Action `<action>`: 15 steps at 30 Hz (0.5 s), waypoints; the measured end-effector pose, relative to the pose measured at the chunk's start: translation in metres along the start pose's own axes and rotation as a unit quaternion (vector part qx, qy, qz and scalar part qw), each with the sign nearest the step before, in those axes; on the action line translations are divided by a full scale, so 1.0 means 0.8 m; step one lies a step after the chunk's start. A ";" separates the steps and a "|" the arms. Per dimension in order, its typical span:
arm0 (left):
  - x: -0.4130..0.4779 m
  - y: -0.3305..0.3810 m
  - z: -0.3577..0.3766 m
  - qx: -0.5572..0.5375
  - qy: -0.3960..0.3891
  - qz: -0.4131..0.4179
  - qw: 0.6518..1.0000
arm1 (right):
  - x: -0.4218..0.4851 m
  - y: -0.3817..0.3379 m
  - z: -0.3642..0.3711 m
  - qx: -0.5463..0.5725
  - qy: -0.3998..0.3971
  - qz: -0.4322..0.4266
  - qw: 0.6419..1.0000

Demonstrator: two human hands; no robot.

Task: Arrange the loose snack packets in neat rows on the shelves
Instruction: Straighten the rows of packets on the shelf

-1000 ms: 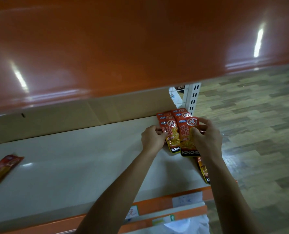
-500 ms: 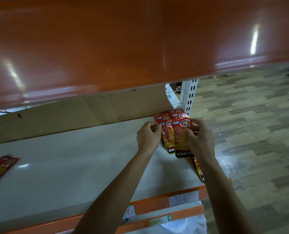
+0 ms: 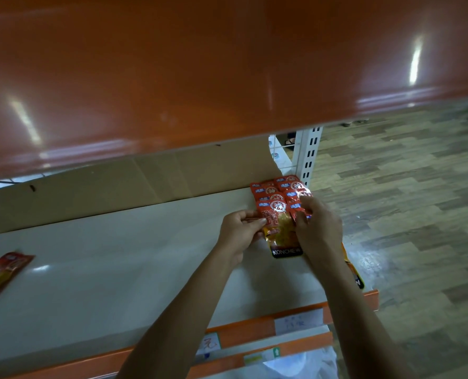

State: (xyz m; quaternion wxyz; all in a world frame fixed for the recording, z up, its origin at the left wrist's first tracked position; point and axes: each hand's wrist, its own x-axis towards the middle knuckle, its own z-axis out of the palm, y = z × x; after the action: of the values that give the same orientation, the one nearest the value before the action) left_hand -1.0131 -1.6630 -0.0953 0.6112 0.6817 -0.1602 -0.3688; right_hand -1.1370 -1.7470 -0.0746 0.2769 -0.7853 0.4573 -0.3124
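**Two hands on the packets, right end of the shelf**

Head view, looking down at a shelf bay.

- Glossy white shelf board runs left to right. A brown cardboard back panel stands along its rear edge and a shiny orange upper shelf fills the top of the frame.
- Two-column stack of red foil snack packets lies flat in the rear right corner of the board. The packets overlap like shingles and their top ends reach the cardboard.
- Front red-and-yellow packet with black KONCHE band closes the left column, black band toward the camera.
- Left hand pinches that packet's left edge between thumb and curled fingers.
- Right hand has its fingers curled down onto the right column of the stack, with the thumb against the front packet's right edge. The packet under the palm is hidden, so the exact grip is unclear.
- Another yellow-and-black packet pokes out at the board's right edge, partly under the right forearm.
- One loose red-and-yellow packet lies angled at the far left of the board, well apart from the stack.
- White perforated steel upright stands just behind the stack.
- Orange price rail with paper labels fronts the board, and a wood-pattern floor is on the right.
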 end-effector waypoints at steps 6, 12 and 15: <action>0.005 -0.006 0.002 0.051 0.031 0.006 0.998 | 0.004 0.011 -0.004 -0.069 -0.001 -0.030 0.997; 0.008 -0.008 0.012 0.125 0.049 0.034 0.990 | 0.001 0.018 0.006 -0.087 -0.018 -0.036 0.995; 0.008 -0.009 0.013 0.152 0.059 0.047 0.986 | -0.001 0.021 0.010 -0.098 -0.023 -0.041 0.994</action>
State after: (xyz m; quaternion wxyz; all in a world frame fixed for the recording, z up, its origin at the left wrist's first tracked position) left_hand -1.0176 -1.6732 -0.1043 0.5259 0.7787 -0.2098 -0.2701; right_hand -1.1403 -1.7523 -0.0917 0.1957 -0.8337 0.4466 -0.2591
